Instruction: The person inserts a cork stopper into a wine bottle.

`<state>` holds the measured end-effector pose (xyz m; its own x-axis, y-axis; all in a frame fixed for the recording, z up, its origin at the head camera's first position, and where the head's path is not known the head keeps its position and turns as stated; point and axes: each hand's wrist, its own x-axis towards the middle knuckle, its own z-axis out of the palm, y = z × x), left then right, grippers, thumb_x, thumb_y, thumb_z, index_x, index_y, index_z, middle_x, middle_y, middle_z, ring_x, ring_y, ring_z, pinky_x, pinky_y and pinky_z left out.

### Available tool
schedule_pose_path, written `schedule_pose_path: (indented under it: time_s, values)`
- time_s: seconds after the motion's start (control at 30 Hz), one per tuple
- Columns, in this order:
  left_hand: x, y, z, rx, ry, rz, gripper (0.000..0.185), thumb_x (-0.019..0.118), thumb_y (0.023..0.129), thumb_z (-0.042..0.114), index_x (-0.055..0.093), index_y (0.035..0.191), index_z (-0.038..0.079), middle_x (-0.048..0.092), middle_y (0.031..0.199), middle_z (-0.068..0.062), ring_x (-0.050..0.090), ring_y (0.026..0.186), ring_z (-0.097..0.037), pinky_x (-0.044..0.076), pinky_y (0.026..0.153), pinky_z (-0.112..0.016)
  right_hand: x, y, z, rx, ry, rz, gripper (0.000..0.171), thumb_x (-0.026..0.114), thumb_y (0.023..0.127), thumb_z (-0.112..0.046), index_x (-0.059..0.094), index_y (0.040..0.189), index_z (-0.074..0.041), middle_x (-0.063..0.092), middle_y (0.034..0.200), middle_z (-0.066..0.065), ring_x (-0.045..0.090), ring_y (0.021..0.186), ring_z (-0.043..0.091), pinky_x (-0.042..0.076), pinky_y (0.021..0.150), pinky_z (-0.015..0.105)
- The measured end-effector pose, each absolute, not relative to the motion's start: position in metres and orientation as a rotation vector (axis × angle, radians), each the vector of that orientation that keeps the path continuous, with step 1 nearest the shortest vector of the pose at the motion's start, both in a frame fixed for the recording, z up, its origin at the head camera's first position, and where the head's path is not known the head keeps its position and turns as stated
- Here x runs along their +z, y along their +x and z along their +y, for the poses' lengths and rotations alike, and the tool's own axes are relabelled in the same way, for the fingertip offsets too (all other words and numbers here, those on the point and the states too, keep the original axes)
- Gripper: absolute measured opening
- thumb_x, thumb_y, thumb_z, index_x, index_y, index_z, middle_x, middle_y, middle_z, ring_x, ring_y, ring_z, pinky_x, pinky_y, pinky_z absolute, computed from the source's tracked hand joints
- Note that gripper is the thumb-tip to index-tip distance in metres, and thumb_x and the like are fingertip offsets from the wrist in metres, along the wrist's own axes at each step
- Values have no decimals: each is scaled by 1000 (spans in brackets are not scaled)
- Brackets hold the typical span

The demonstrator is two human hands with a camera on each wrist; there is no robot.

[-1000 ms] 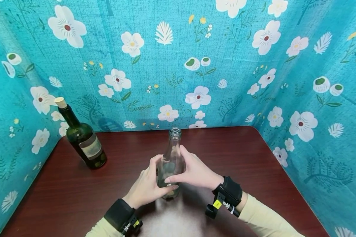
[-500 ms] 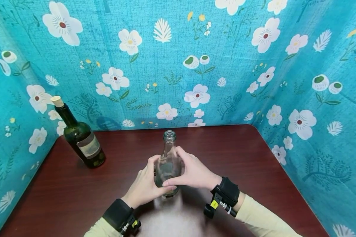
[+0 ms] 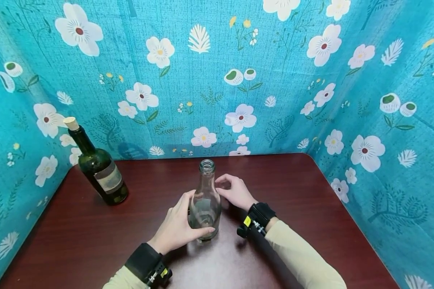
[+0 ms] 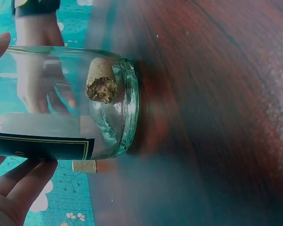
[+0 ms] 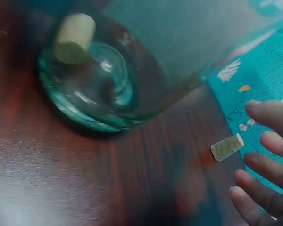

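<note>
Upright on the table stands a clear glass bottle (image 3: 207, 196) with an uncapped mouth. My left hand (image 3: 175, 226) grips its lower body, thumb in front and fingers round the far side. My right hand (image 3: 236, 192) is just right of the bottle, fingers loosely bent and holding nothing. Inside the bottle, near its base, sits a cork (image 4: 101, 81) with a crumbly end. A second cork (image 5: 227, 147) lies on the table behind the bottle, not far from my right fingertips (image 5: 236, 193); I cannot make it out in the head view. A dark label (image 4: 42, 147) is on the bottle.
A dark green wine bottle (image 3: 100, 168) stands at the back left of the brown table (image 3: 275, 172), a cork stopper (image 3: 71, 123) in its neck. Turquoise flowered cloth (image 3: 209, 100) closes off the back and both sides.
My right hand has come off the clear bottle and moved slightly right and back. The bottle's top tipped a little toward me earlier. My left hand keeps its hold.
</note>
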<state>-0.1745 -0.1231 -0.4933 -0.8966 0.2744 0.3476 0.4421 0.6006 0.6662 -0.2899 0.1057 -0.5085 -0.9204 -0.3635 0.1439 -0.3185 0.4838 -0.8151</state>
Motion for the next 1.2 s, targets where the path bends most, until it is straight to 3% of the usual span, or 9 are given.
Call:
schedule_pose_path:
  time_s: [0.27, 0.93, 1.2]
  values:
    - [-495, -175, -118, -1192, -616, -2624, 103, 84, 66, 70, 35, 147, 29, 54, 134, 13, 66, 103, -7, 56, 82, -39, -515, -330, 93, -1230, -587, 2812, 40, 78, 87, -11, 62, 124, -7, 69, 107, 4, 68, 92, 18, 55, 81, 35]
    - [-494, -176, -124, -1176, -596, -2606, 100, 82, 67, 72, 37, 145, 29, 54, 134, 17, 66, 101, -8, 55, 81, -40, -532, -348, 76, -1179, -582, 2826, 12, 77, 89, -19, 78, 101, -17, 73, 90, -6, 68, 91, 17, 54, 84, 38]
    - [-494, -175, -124, -1168, -588, -2612, 101, 80, 67, 75, 37, 145, 28, 54, 134, 15, 66, 103, -9, 56, 82, -39, -527, -346, 82, -1306, -527, 2803, 9, 74, 92, -15, 69, 98, -11, 71, 94, 0, 68, 91, 19, 53, 85, 39]
